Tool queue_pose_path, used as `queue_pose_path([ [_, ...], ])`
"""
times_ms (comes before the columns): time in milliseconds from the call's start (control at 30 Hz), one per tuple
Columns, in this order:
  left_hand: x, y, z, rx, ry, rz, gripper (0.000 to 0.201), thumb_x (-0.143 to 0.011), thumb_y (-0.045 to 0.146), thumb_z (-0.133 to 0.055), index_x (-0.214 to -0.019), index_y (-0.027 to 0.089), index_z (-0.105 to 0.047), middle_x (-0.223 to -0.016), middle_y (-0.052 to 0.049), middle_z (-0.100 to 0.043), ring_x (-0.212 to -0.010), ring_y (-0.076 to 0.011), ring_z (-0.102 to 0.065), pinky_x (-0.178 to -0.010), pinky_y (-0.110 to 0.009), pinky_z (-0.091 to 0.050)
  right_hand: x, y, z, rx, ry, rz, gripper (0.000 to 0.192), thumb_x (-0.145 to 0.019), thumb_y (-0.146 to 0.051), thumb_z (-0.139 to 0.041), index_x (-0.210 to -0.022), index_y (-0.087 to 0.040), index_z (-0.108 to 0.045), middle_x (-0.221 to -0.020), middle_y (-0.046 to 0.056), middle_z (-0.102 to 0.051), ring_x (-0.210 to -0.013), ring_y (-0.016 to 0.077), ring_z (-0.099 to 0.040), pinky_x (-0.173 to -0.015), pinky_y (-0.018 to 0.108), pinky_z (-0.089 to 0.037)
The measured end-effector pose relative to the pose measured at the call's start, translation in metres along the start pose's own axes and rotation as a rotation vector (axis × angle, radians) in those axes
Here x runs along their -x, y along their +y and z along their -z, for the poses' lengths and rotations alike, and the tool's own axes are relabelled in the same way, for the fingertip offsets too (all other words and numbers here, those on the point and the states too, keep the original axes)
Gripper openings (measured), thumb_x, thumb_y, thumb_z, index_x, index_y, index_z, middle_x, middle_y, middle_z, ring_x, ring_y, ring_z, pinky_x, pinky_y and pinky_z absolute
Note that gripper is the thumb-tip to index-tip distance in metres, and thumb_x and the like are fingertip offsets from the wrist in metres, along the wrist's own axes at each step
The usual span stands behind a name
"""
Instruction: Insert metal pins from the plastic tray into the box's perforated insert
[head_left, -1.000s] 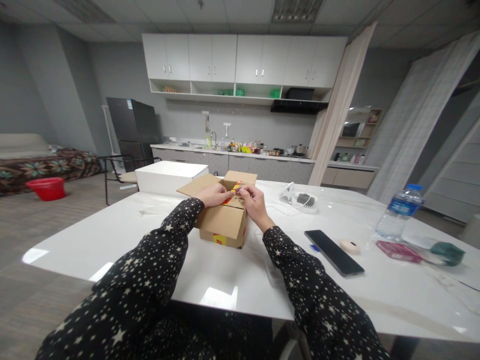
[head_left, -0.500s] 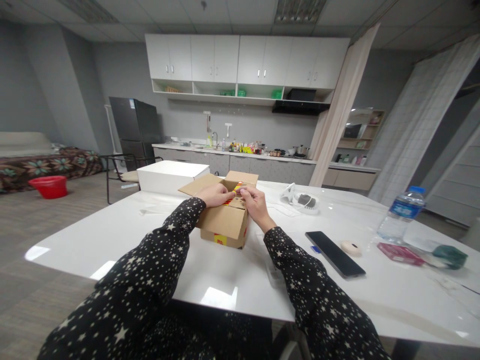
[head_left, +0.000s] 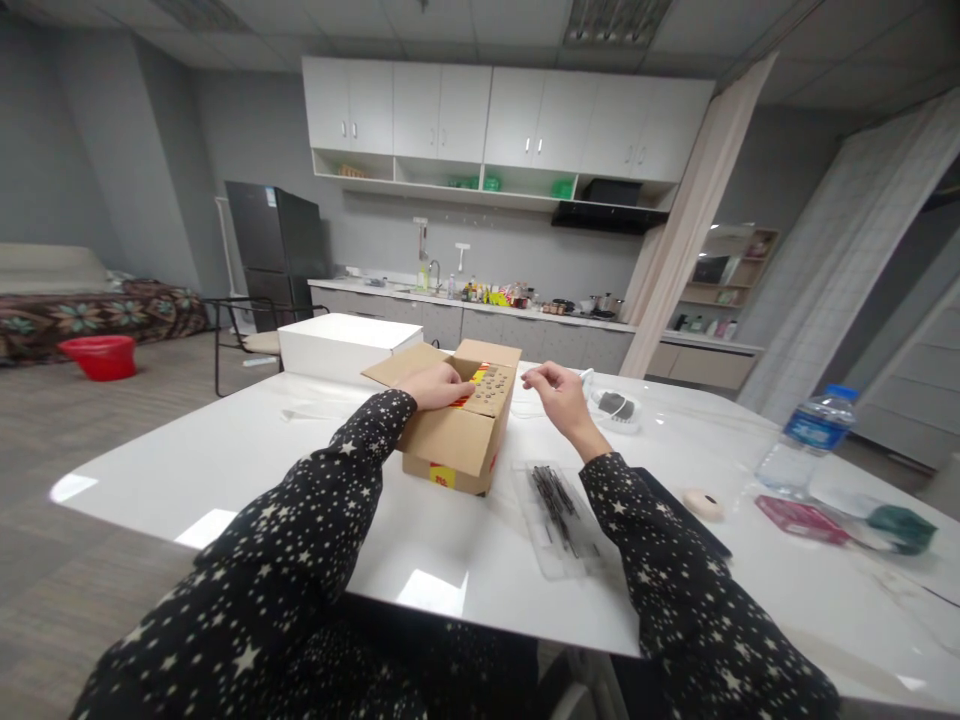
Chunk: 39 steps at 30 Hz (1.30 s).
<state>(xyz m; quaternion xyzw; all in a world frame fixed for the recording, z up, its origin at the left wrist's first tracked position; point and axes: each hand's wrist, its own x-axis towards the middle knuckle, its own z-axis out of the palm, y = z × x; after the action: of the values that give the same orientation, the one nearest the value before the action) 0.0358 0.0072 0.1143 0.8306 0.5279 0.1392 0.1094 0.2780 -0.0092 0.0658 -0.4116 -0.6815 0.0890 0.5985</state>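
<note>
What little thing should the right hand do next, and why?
Probably the right hand should dip to the clear tray: it hangs apart from the cardboard box, dark thin sticks lie in that tray, and the left hand touches the box.

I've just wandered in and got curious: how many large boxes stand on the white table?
2: an open cardboard box at the person's left hand, and a white box behind it, farther left. Others could be hidden behind these.

Head-worn view, facing forward and down, hands (head_left: pixel 565 399) near
</note>
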Motion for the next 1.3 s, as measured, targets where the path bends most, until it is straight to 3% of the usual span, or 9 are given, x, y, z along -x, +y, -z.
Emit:
queue_pose_path([
  [67, -0.001, -0.001, 0.0, -0.008, 0.006, -0.001, 0.05, -0.084, 0.064, -0.047, -0.078, 0.022, -0.073, -0.096, -0.006, -0.077, -0.092, -0.0261, -0.069, -0.073, -0.031, -0.049, 0.005, 0.003, 0.017, 0.043, -0.134, -0.079, 0.024, -0.083, -0.038, -0.06, -0.069, -0.019, -0.064, -0.067, 0.003, -0.068, -0.066, 0.0177, -0.064, -0.068, 0.031, -0.049],
  [200, -0.003, -0.001, -0.001, -0.001, 0.01, 0.012, 0.05, -0.082, 0.066, -0.048, -0.082, 0.023, -0.075, -0.099, -0.006, -0.077, -0.092, -0.0264, -0.068, -0.074, -0.032, -0.049, 0.026, 0.009, 0.045, 0.196, -0.476, -0.215, 0.02, -0.084, -0.035, -0.059, -0.078, -0.017, -0.066, -0.076, 0.004, -0.071, -0.063, 0.0162, -0.065, -0.063, 0.029, -0.049],
  [367, -0.003, -0.001, -0.001, -0.021, 0.008, 0.006, 0.05, -0.082, 0.066, -0.048, -0.078, 0.023, -0.073, -0.093, -0.005, -0.077, -0.088, -0.0264, -0.069, -0.074, -0.033, -0.049, 0.055, 0.015, 0.066, 0.44, -0.724, -0.285, 0.017, -0.083, -0.026, -0.058, -0.086, -0.016, -0.072, -0.091, 0.007, -0.076, -0.081, 0.02, -0.068, -0.075, 0.03, -0.05],
  [567, -0.004, -0.001, -0.003, -0.037, 0.013, -0.005, 0.055, -0.084, 0.068, -0.042, -0.075, 0.022, -0.069, -0.091, -0.006, -0.077, -0.086, -0.0272, -0.069, -0.07, -0.034, -0.047, 0.065, 0.023, 0.073, 0.547, -0.802, -0.305, 0.023, -0.083, -0.021, -0.055, -0.092, -0.014, -0.076, -0.1, 0.01, -0.077, -0.091, 0.0225, -0.07, -0.083, 0.031, -0.051],
  [833, -0.009, -0.002, -0.006, -0.024, 0.088, 0.001, 0.05, -0.086, 0.065, -0.044, -0.095, 0.022, -0.068, -0.105, -0.007, -0.075, -0.097, -0.0281, -0.068, -0.078, -0.035, -0.048, 0.071, 0.027, 0.067, 0.663, -0.812, -0.252, 0.029, -0.082, -0.018, -0.055, -0.099, -0.014, -0.078, -0.105, 0.012, -0.077, -0.098, 0.0247, -0.07, -0.087, 0.031, -0.05],
  [967, -0.009, -0.002, -0.006, -0.025, 0.105, 0.007, 0.046, -0.086, 0.063, -0.045, -0.095, 0.022, -0.064, -0.104, -0.007, -0.075, -0.098, -0.0276, -0.068, -0.079, -0.035, -0.048, 0.074, 0.026, 0.065, 0.709, -0.812, -0.234, 0.029, -0.082, -0.017, -0.055, -0.1, -0.013, -0.077, -0.109, 0.015, -0.075, -0.104, 0.0264, -0.068, -0.092, 0.032, -0.049],
  [1133, -0.006, 0.0, -0.004, -0.041, 0.105, -0.004, 0.045, -0.085, 0.063, -0.045, -0.091, 0.024, -0.065, -0.104, -0.005, -0.075, -0.096, -0.0268, -0.068, -0.078, -0.034, -0.049, 0.075, 0.029, 0.07, 0.667, -0.835, -0.203, 0.029, -0.078, -0.019, -0.061, -0.102, -0.015, -0.075, -0.114, 0.014, -0.071, -0.111, 0.0276, -0.064, -0.1, 0.036, -0.046],
  [1300, -0.006, 0.002, -0.004, -0.046, 0.105, 0.007, 0.045, -0.083, 0.064, -0.047, -0.091, 0.024, -0.067, -0.102, -0.005, -0.075, -0.095, -0.0269, -0.068, -0.079, -0.033, -0.049, 0.074, 0.028, 0.078, 0.579, -0.953, -0.251, 0.045, -0.073, -0.022, -0.065, -0.117, -0.016, -0.071, -0.128, 0.013, -0.067, -0.119, 0.0281, -0.061, -0.105, 0.037, -0.044],
])
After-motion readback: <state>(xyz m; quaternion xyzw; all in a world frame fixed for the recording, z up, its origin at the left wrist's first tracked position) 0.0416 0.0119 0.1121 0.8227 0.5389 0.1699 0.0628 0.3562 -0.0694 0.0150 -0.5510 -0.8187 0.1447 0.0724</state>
